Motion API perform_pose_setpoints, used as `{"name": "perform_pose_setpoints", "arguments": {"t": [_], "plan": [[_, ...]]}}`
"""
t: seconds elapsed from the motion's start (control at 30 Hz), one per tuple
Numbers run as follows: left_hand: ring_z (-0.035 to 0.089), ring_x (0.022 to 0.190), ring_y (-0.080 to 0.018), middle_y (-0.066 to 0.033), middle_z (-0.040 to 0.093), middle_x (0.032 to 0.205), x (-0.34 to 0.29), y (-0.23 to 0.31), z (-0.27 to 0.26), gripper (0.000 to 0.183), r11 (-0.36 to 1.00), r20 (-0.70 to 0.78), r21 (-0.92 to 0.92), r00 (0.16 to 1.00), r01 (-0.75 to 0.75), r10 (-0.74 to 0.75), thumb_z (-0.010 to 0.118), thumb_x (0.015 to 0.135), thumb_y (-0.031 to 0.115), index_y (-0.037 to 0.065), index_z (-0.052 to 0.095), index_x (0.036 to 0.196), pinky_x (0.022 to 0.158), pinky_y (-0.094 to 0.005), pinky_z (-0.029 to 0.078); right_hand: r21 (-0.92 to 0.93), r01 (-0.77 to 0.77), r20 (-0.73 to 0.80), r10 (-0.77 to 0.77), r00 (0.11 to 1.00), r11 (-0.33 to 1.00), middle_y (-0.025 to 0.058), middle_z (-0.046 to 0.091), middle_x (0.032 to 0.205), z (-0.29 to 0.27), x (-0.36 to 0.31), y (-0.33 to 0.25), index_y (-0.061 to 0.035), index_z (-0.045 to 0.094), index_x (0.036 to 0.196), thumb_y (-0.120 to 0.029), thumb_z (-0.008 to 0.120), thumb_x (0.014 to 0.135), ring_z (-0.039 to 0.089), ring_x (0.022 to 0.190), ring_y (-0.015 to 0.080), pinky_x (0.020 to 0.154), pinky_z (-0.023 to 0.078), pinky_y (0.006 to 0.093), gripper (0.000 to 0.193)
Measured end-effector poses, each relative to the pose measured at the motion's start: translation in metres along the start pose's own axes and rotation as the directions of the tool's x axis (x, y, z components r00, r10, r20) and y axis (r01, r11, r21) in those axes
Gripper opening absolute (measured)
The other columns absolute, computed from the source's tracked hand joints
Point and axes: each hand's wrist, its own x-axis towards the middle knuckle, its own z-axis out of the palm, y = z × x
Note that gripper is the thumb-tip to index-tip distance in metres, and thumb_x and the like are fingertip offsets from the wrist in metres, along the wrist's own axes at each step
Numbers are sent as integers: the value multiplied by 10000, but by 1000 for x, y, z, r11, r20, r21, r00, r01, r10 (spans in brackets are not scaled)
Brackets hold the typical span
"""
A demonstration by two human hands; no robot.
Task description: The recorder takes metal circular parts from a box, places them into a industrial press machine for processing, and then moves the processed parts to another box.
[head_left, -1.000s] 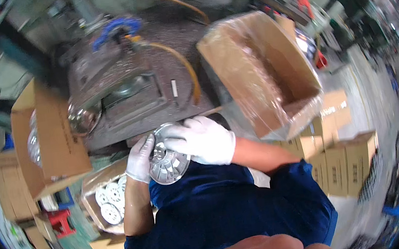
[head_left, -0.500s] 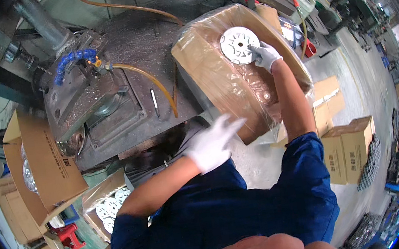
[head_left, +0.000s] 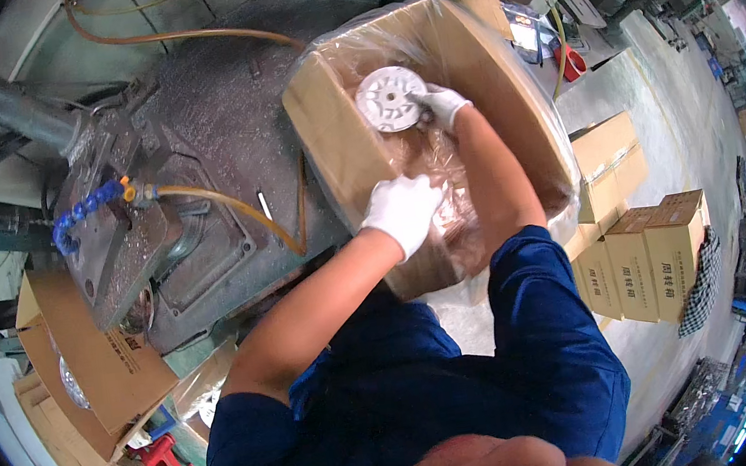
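Observation:
My right hand (head_left: 443, 105), in a white glove, holds a round white ribbed disc (head_left: 389, 99) inside a large cardboard box (head_left: 333, 135) lined with clear plastic. My left hand (head_left: 403, 211), also gloved, rests on the plastic lining at the box's near edge, fingers curled over it. Both forearms are bare below dark blue sleeves.
A dark metal machine bed (head_left: 197, 161) with a blue segmented coolant hose (head_left: 82, 213) and orange tubes (head_left: 221, 205) lies left of the box. An open carton (head_left: 100, 360) of shiny parts stands at lower left. Stacked closed cartons (head_left: 645, 246) sit on the floor at right.
My right hand has carried the disc from the machine side over into the box and lowered it deeper. My left hand let go of the disc and moved onto the box's near edge.

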Motion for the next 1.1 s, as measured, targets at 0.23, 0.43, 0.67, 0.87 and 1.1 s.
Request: {"name": "perform_pose_setpoints", "arguments": {"t": [0.23,0.43,0.67,0.87,1.1], "plan": [[635,885,-280,-108,581,1070,-21,2,-15,313,999,29,12,999,45,-45,584,802,200,131,631,1103,753,-425,519,-737,-221,-448,-217,867,639,226,635,1123,67,23,20,-55,524,1264,-426,719,732,587,1109,386,953,472,426,678],[632,857,-260,-109,578,1154,-110,15,-18,379,982,-329,-176,944,-73,11,619,793,181,125,610,1167,749,-390,511,-775,-284,-462,-200,864,564,202,569,1273,73,4,5,-76,544,1270,-454,662,784,551,1186,337,987,459,414,626],[647,917,-312,-158,650,1026,-366,-12,68,284,618,-159,-586,674,523,-721,599,853,143,69,635,1125,792,-378,524,-931,-21,-138,-296,945,365,265,515,1312,40,-22,-43,44,542,1267,-552,488,872,472,1267,364,1050,366,396,718],[568,722,-216,-71,593,843,-621,-8,292,330,-407,629,-770,-483,-491,-609,508,856,401,116,595,999,631,-350,469,-690,606,722,-324,612,-395,149,621,1109,70,-209,-131,-19,575,1204,-263,494,942,599,977,264,866,477,399,367],[587,810,-234,-167,619,1038,-625,-51,402,628,-455,416,-880,-688,-139,-594,718,781,403,24,524,1242,672,-350,481,-582,629,768,95,633,515,168,619,1074,195,-334,-97,84,538,1207,-488,508,934,609,919,235,838,478,367,634]]}}
